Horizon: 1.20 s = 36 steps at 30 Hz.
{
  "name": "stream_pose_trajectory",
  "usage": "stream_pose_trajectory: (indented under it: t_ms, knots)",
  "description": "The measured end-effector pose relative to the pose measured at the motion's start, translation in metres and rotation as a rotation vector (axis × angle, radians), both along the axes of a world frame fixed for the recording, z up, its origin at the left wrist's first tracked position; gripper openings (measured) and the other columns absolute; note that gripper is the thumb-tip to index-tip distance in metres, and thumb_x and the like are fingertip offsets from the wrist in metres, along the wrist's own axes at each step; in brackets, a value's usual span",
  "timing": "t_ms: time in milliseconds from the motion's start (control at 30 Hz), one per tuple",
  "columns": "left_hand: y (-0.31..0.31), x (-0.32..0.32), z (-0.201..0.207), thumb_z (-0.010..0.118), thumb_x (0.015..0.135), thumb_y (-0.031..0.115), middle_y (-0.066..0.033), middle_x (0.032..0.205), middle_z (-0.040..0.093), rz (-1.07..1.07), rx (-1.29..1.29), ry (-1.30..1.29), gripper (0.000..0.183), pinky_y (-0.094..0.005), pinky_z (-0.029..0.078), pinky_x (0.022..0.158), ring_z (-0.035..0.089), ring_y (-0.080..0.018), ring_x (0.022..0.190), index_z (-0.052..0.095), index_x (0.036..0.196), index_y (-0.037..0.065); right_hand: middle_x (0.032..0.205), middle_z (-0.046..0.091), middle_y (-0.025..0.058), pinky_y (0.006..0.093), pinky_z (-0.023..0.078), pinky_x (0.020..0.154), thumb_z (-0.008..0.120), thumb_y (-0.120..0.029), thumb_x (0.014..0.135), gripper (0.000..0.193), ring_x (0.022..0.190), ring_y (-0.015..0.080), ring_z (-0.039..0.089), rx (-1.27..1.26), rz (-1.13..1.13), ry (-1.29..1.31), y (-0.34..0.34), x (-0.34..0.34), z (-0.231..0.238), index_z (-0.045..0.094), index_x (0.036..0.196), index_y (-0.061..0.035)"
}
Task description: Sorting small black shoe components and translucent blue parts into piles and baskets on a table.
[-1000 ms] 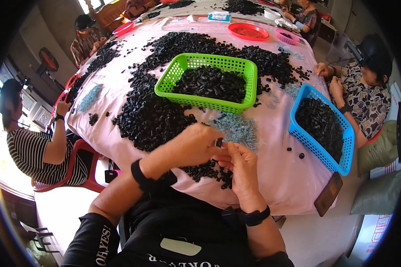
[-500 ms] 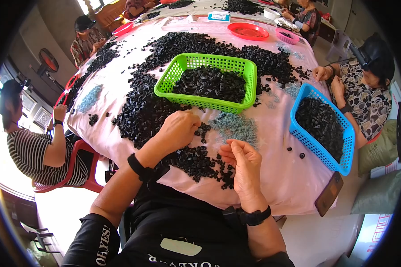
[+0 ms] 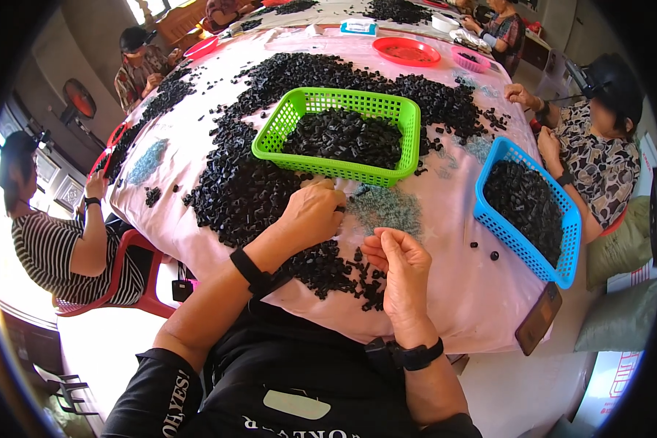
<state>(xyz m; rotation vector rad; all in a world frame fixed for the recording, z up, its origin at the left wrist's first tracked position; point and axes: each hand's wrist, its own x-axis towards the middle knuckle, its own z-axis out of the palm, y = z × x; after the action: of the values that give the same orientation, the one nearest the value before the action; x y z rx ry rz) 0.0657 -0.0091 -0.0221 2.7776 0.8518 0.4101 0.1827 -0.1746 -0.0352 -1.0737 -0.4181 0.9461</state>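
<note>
My left hand (image 3: 312,213) is closed, its fingertips pinched on a small black plastic piece (image 3: 339,209) just in front of the green basket (image 3: 327,169). To its right, my right hand (image 3: 401,266) is raised over the cloth with thumb and fingers pressed together; what they hold, if anything, is too small to make out. Beyond that hand lies a patch of small clear bluish pieces (image 3: 387,210). Loose black pieces (image 3: 317,269) are scattered under and between my forearms. Inside the green basket is a heap of similar black pieces (image 3: 347,137).
A blue basket (image 3: 571,232) of black pieces stands at right, with a phone (image 3: 539,319) by the table edge. A large black heap (image 3: 233,182) spreads left of the green basket. Farther back is a red tray (image 3: 406,51). Several people sit around the pink cloth (image 3: 460,285).
My left hand has moved right, toward the bluish pieces, and a black piece now shows at its fingertips. My right hand has barely moved. The person at right has lifted a hand.
</note>
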Motion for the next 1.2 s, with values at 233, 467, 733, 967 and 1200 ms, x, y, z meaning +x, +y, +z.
stream_pose_trajectory:
  t_ms: [233, 467, 733, 967, 1200]
  knots:
    - [-0.004, 0.008, 0.0, 0.066, 0.074, 0.011, -0.0133, 0.089, 0.065, 0.066, -0.044, 0.061, 0.012, -0.0445, 0.052, 0.081, 0.063, -0.035, 0.093, 0.071, 0.083, 0.006, 0.091, 0.073, 0.0094, 0.0254, 0.054, 0.071, 0.062, -0.017, 0.101, 0.02, 0.08, 0.0165, 0.071, 0.001, 0.008, -0.008, 0.001, -0.001, 0.0, 0.068, 0.105, 0.0009]
    - [0.012, -0.002, -0.001, 0.064, 0.076, 0.01, -0.0145, 0.078, 0.063, -0.026, -0.066, -0.142, 0.008, -0.0447, 0.051, 0.071, 0.064, -0.0357, 0.079, 0.067, 0.078, 0.003, 0.091, 0.072, 0.0093, 0.0255, 0.054, 0.071, 0.062, -0.018, 0.101, 0.02, 0.08, 0.0163, 0.071, 0.001, 0.007, -0.012, 0.001, 0.0, -0.002, 0.068, 0.106, 0.0009]
    - [0.011, -0.003, -0.001, 0.066, 0.075, 0.01, -0.0134, 0.078, 0.064, -0.069, -0.102, -0.108, 0.009, -0.0444, 0.051, 0.073, 0.064, -0.0353, 0.079, 0.068, 0.08, 0.003, 0.092, 0.073, 0.0095, 0.0254, 0.054, 0.071, 0.061, -0.017, 0.101, 0.019, 0.08, 0.016, 0.071, -0.006, 0.015, -0.021, 0.002, -0.001, -0.001, 0.068, 0.105, 0.0006]
    - [0.008, 0.005, -0.008, 0.066, 0.075, 0.013, -0.0138, 0.081, 0.067, -0.044, -0.05, -0.005, 0.009, -0.0447, 0.051, 0.078, 0.064, -0.0343, 0.086, 0.069, 0.08, 0.005, 0.091, 0.073, 0.0093, 0.0253, 0.054, 0.071, 0.062, -0.016, 0.101, 0.019, 0.08, 0.0156, 0.071, -0.007, 0.007, -0.022, 0.0, -0.001, -0.001, 0.069, 0.106, 0.0003]
    - [0.015, 0.0, 0.002, 0.063, 0.076, 0.008, -0.016, 0.076, 0.066, -0.092, -0.019, -0.222, 0.009, -0.0428, 0.052, 0.068, 0.065, -0.035, 0.073, 0.066, 0.083, 0.002, 0.091, 0.073, 0.0092, 0.0255, 0.054, 0.071, 0.062, -0.017, 0.101, 0.019, 0.079, 0.0157, 0.07, 0.004, 0.013, -0.012, 0.001, -0.001, -0.002, 0.068, 0.106, 0.0008]
